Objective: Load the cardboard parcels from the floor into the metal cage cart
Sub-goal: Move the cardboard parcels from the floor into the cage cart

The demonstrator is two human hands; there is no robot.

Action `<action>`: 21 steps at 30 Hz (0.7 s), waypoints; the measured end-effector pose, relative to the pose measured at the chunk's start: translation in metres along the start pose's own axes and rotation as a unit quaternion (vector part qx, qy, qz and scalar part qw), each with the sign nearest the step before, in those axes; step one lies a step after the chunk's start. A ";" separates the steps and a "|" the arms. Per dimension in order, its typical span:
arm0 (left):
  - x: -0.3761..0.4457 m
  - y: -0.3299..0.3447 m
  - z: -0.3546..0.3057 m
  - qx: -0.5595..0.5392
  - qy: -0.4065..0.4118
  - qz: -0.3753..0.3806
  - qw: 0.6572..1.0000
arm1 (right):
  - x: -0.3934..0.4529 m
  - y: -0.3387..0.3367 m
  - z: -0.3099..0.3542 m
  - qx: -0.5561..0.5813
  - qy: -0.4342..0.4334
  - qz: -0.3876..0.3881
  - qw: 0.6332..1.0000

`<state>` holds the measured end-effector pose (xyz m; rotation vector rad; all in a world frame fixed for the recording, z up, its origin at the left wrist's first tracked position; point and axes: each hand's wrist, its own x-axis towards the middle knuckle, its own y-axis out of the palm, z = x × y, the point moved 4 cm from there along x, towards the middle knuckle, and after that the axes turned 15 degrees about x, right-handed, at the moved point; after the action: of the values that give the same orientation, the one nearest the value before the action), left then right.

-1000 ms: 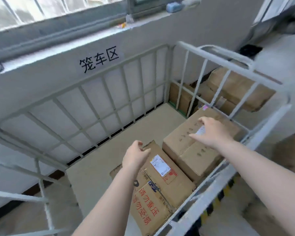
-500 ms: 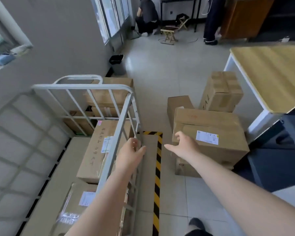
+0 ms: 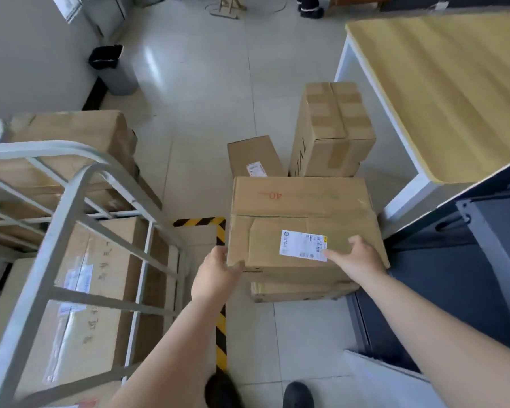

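Note:
A large cardboard parcel (image 3: 301,213) with a white label lies on a flatter parcel (image 3: 301,291) on the floor in front of me. My left hand (image 3: 215,278) cups its near left corner, fingers on the side and thumb at the front edge. My right hand (image 3: 357,257) rests on the top near the right corner, fingers spread, the index finger on the label. Behind stand a small parcel (image 3: 253,156) and a tall taped parcel (image 3: 333,128). The white metal cage cart (image 3: 68,201) is at the left with parcels (image 3: 100,275) inside.
A wooden-topped table (image 3: 442,83) stands at the right, with a dark cabinet (image 3: 483,260) below it close to the parcel. More boxes (image 3: 71,134) lie behind the cart. A grey bin (image 3: 112,69) stands by the wall. Yellow-black tape (image 3: 221,334) marks the floor.
I turned from the cart to the floor pile. Both hands left the parcels in the cart, crossed over its rail and came down onto the large labelled parcel.

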<state>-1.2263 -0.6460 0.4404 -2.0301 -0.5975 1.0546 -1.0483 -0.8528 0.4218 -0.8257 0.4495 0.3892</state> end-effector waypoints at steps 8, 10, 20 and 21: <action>0.174 0.067 -0.014 0.033 -0.051 -0.003 0.998 | 0.158 0.024 -0.043 -0.019 0.058 -0.112 0.992; 0.216 0.086 -0.019 0.024 -0.077 -0.005 0.997 | 0.192 0.032 -0.057 -0.029 0.076 -0.142 0.987; 0.291 0.127 -0.020 -0.019 -0.145 -0.051 0.988 | 0.255 0.030 -0.076 -0.014 0.108 -0.240 0.965; 0.290 0.126 -0.020 -0.020 -0.146 -0.054 0.988 | 0.254 0.028 -0.075 0.002 0.121 -0.240 0.963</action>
<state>-1.0427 -0.5319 0.2086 -1.8677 -0.8763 1.2926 -0.8660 -0.8544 0.2270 -0.9508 0.4580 -0.1640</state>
